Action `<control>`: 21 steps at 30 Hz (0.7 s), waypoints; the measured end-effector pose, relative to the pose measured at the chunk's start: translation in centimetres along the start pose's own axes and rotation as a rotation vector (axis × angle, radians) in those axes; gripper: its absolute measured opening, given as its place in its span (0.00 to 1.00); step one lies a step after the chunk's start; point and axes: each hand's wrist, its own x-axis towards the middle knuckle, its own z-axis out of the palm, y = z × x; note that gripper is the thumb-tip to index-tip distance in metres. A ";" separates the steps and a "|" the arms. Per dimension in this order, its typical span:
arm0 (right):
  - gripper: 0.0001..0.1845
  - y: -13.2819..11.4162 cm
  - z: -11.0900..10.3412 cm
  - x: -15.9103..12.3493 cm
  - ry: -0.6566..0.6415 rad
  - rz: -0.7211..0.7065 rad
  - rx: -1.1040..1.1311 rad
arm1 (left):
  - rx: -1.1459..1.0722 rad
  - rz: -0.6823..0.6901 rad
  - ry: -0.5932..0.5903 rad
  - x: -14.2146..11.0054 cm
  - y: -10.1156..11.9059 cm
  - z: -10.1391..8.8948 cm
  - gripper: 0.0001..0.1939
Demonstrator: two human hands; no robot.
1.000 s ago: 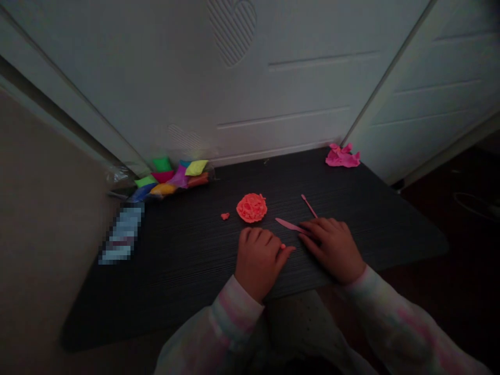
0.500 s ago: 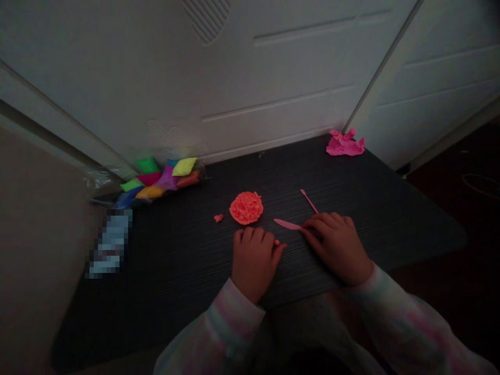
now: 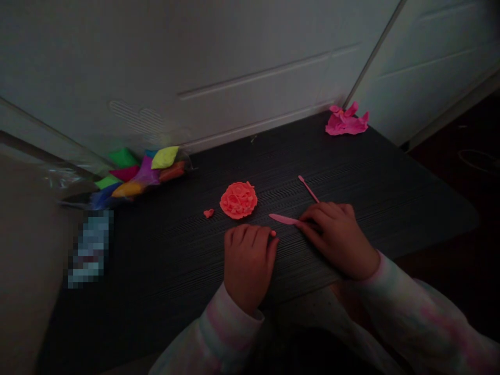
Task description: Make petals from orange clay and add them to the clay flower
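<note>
My left hand (image 3: 248, 260) lies knuckles-up on the dark table (image 3: 164, 250), fingers curled, with a tiny orange clay bit (image 3: 273, 234) pinched at the fingertips. Just beyond it sits a round, textured orange clay disc (image 3: 238, 200), and a small orange crumb (image 3: 209, 213) lies to its left. My right hand (image 3: 338, 237) rests on the table with its fingers closed on the handle of a pink plastic knife tool (image 3: 283, 219), whose blade points left. A thin pink stick tool (image 3: 308, 188) lies just behind that hand.
A crumpled pink clay lump (image 3: 346, 121) sits at the table's far right corner. A clear bag of coloured clay packets (image 3: 136, 174) lies at the far left against the white panelled wall (image 3: 234, 62). A blurred-out item (image 3: 89, 250) lies at the left edge.
The view has tilted down and things have slid up in the picture. My left hand's fingers have closed tighter around the clay bit. My right hand has stayed on the knife tool.
</note>
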 end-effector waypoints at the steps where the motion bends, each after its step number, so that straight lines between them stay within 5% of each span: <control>1: 0.06 -0.1 0.0 0.1 -0.012 0.011 0.011 | 0.004 0.010 0.000 0.0 0.0 0.0 0.05; 8: 0.04 -1.1 0.0 0.4 -0.114 0.063 -0.041 | 0.022 0.037 0.039 0.0 -0.3 0.4 0.06; 16: 0.07 -1.4 0.3 -0.8 0.045 -0.032 -0.056 | -0.129 0.046 0.063 0.0 -0.5 0.8 0.05; 21: 0.08 -1.1 0.2 -0.8 -0.003 -0.142 -0.053 | -0.160 0.044 0.058 0.0 -0.5 0.8 0.04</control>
